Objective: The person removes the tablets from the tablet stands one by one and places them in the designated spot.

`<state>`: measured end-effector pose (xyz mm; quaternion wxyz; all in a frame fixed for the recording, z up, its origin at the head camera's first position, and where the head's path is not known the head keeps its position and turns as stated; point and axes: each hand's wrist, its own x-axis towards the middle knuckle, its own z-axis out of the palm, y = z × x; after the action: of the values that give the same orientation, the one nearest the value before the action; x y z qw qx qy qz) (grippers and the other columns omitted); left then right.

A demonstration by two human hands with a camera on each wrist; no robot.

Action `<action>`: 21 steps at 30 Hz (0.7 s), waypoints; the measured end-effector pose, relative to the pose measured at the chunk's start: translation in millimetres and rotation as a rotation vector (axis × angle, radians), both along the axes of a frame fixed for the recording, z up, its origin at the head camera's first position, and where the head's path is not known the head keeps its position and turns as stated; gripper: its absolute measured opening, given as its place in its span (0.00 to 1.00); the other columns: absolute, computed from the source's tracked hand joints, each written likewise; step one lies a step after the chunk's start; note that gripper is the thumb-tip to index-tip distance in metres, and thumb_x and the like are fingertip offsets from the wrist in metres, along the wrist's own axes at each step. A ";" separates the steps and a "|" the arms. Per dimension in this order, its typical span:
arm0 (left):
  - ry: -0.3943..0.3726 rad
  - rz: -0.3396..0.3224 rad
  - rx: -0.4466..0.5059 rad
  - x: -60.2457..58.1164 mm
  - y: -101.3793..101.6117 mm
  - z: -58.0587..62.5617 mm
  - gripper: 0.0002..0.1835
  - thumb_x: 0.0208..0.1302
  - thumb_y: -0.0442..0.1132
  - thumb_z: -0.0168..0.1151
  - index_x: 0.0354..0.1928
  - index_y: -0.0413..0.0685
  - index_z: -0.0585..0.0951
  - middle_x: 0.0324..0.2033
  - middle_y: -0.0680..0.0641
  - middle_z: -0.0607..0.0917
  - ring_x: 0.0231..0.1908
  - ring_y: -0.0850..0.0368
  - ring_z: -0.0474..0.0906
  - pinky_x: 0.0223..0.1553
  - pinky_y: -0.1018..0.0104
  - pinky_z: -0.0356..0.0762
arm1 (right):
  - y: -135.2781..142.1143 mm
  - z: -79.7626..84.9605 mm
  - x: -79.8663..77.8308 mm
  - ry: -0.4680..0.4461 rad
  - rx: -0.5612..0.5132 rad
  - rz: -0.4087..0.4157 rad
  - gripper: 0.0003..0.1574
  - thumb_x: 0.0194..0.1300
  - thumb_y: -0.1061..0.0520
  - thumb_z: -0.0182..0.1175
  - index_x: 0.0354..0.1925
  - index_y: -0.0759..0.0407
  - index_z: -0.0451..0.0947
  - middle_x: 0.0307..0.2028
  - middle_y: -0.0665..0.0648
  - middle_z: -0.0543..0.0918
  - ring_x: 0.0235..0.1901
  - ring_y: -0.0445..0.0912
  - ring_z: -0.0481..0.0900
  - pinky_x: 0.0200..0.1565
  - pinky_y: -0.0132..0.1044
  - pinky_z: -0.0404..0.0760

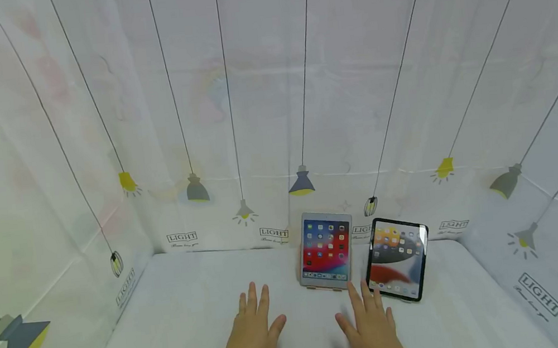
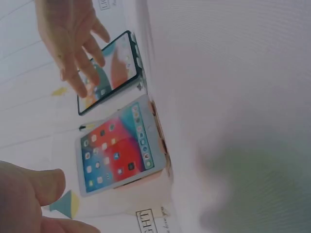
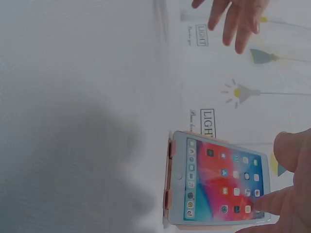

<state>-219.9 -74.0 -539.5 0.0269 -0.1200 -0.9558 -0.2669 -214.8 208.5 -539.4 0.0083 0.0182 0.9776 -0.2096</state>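
Two tablets stand propped up at the back of the white table. The white-framed tablet (image 1: 325, 251) leans on a pinkish stand (image 1: 322, 288) and shows a home screen of app icons over red and blue. To its right, the black-framed tablet (image 1: 399, 259) tilts, its lower left edge partly behind my right fingertips in the head view. My left hand (image 1: 252, 333) hovers over the table with fingers spread, left of the white tablet. My right hand (image 1: 374, 327), also spread and holding nothing, is in front of the black tablet. Both hands appear apart from the tablets.
A white cloth-like surface (image 1: 180, 301) covers the table. Behind it hangs a pale curtain (image 1: 263, 114) printed with lamps and the word LIGHT, and similar sheets enclose the left and right sides.
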 end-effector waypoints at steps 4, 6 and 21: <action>-0.013 -0.034 0.108 -2.9 -0.6 3.3 0.43 0.81 0.62 0.54 0.84 0.40 0.60 0.84 0.28 0.54 0.80 0.20 0.55 0.71 0.20 0.65 | 5.8 5.8 -1.4 -0.019 -0.100 0.004 0.55 0.79 0.26 0.50 0.87 0.54 0.50 0.85 0.72 0.50 0.82 0.79 0.42 0.72 0.86 0.51; -0.003 -0.045 0.165 -5.0 -0.6 4.3 0.40 0.82 0.58 0.56 0.82 0.39 0.62 0.83 0.28 0.57 0.80 0.22 0.58 0.73 0.22 0.65 | 9.5 9.5 -1.3 -0.015 -0.151 0.006 0.57 0.78 0.23 0.47 0.87 0.54 0.49 0.85 0.71 0.50 0.83 0.76 0.45 0.74 0.82 0.53; -0.033 -0.032 0.423 -26.2 1.8 6.2 0.31 0.80 0.43 0.61 0.79 0.47 0.67 0.74 0.36 0.77 0.70 0.33 0.78 0.65 0.37 0.83 | 27.2 25.4 -13.6 0.074 -0.456 -0.099 0.39 0.83 0.47 0.55 0.84 0.52 0.57 0.82 0.63 0.65 0.80 0.65 0.65 0.71 0.63 0.77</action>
<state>-246.1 -72.2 -533.4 0.0316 -0.1223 -0.8769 -0.4638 -228.4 235.7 -514.0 -0.0337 0.0560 0.9025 -0.4257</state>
